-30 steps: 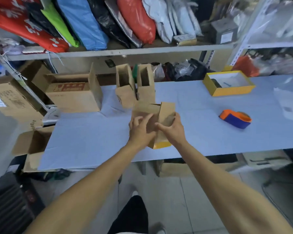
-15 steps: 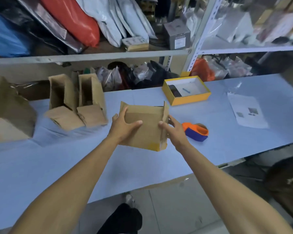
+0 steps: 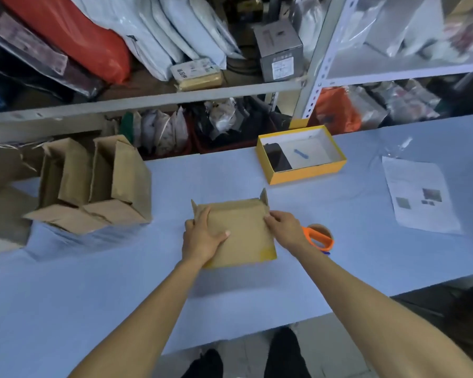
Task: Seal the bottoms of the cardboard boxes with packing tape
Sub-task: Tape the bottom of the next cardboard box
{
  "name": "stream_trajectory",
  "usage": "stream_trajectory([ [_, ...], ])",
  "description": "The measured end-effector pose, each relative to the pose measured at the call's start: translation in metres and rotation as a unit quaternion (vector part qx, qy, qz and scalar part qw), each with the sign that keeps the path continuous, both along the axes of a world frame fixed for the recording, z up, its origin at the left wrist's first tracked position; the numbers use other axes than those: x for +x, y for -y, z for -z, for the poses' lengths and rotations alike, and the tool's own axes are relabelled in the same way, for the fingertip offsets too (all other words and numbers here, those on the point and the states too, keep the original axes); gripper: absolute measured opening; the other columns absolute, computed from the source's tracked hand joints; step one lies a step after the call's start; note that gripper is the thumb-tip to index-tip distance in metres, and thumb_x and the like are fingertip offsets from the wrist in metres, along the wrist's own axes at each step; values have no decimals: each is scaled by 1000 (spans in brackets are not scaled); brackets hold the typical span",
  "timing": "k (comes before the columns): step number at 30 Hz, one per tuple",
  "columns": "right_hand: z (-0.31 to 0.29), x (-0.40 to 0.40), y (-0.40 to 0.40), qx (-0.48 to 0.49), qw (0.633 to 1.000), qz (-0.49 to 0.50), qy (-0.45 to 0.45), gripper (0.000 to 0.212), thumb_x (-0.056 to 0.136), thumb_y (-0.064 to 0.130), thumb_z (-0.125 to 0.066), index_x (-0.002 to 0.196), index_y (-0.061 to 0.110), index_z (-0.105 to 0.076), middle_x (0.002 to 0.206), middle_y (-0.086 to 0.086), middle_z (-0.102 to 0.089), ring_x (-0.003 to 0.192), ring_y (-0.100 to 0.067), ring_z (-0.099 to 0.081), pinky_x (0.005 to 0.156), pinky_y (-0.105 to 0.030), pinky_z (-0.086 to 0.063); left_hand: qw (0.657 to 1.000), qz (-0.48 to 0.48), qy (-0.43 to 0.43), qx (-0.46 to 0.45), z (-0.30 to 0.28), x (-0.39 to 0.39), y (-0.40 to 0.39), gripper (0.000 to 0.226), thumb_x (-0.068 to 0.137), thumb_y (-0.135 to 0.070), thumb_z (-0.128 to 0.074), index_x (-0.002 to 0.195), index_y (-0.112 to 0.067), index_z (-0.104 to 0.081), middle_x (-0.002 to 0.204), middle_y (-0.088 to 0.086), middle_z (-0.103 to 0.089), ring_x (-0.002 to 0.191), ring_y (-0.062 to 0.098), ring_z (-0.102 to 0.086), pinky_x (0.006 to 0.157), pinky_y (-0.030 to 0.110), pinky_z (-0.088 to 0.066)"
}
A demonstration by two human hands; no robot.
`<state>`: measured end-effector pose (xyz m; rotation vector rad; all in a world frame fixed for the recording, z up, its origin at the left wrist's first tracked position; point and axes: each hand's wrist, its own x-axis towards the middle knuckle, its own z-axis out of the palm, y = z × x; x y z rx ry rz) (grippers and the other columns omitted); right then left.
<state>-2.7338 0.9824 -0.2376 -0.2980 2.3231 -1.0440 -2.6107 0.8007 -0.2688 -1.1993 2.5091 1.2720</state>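
Note:
A small brown cardboard box with a yellow lower edge rests on the blue table in front of me, flaps sticking up at its far corners. My left hand lies flat on its left side, thumb across the top face. My right hand grips its right edge with the fingertips. An orange and blue tape dispenser lies just right of my right wrist, partly hidden by it. Two open brown boxes lie on their sides at the left.
A yellow tray box holding a dark phone and a blue item sits behind the box. A printed paper sheet lies at the right. Shelves packed with bags and parcels run behind the table. A larger carton is at far left.
The box went from being held up and tilted in the air to lying down on the table. My view has swung right and closer; both hands stay on the box.

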Motion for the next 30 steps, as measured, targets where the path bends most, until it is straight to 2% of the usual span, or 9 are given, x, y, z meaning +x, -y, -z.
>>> stream_trajectory([
  [3, 12, -23, -15, 59, 995, -81, 13, 26, 93, 19, -55, 82, -2, -65, 80, -17, -66, 81, -33, -62, 78, -43, -51, 999, -10, 32, -13, 6, -9, -14, 82, 77, -52, -72, 147, -43, -29, 143, 11, -35, 124, 35, -48, 105, 45, -42],
  [7, 17, -52, -50, 88, 993, -69, -36, 25, 91, 18, -56, 109, 10, -72, 111, -9, -72, 106, -28, -62, 87, -30, -47, 998, -21, 52, -21, 1, -17, -29, 79, 82, -37, -72, 149, -36, -30, 144, 14, -37, 125, 34, -47, 103, 43, -43],
  [10, 23, -63, -84, 129, 987, -68, -64, 25, 89, 28, -55, 107, 16, -68, 104, -7, -71, 96, -27, -63, 79, -34, -50, 998, -45, 48, -21, -2, -21, -34, 78, 81, -28, -73, 148, -31, -34, 140, 17, -43, 117, 34, -54, 99, 43, -46],
  [14, 46, -50, -115, 179, 942, -223, -175, 34, 85, 39, -62, 105, 13, -57, 90, -4, -61, 96, -27, -58, 71, -33, -45, 995, -91, 46, -22, 0, -16, -51, 74, 81, -28, -73, 144, -36, -35, 138, 14, -41, 119, 33, -51, 100, 42, -44],
  [19, 59, -36, -120, 263, 906, -239, -232, 51, 91, 16, -53, 139, 21, -40, 128, -8, -51, 114, -29, -50, 83, -36, -50, 986, -37, 97, -131, -11, -30, -62, 61, 78, -28, -66, 135, -32, -46, 157, 11, -17, 142, 34, -18, 110, 51, -32],
  [21, 61, -38, -121, 243, 911, -243, -229, 55, 90, 10, -52, 141, 24, -37, 121, -6, -55, 107, -26, -54, 78, -36, -53, 980, 36, 94, -170, -15, -42, -70, 61, 78, -37, -67, 137, -33, -47, 161, 9, -13, 148, 29, -5, 117, 50, -18],
  [25, 62, -45, -121, 194, 923, -279, -178, 70, 89, 4, -51, 149, 30, -26, 115, -4, -53, 99, -25, -58, 64, -33, -49, 967, 141, 126, -169, -13, -55, -93, 76, 80, -59, -60, 147, -35, -32, 159, 4, -20, 148, 25, -10, 116, 50, -6],
  [27, 63, -44, -120, 195, 927, -268, -175, 66, 89, 6, -51, 147, 29, -32, 117, -5, -53, 104, -27, -57, 67, -31, -45, 965, 141, 126, -182, -9, -56, -97, 80, 81, -63, -57, 149, -35, -26, 161, 5, -15, 149, 25, -4, 116, 51, -1],
  [30, 56, -43, -107, 210, 918, -209, -262, 40, 93, 23, -52, 133, 21, -53, 112, -10, -57, 103, -31, -57, 80, -33, -45, 966, 67, 119, -221, -3, -45, -85, 96, 75, -74, -57, 153, -35, -16, 163, 9, -7, 150, 30, 2, 116, 57, 1],
])
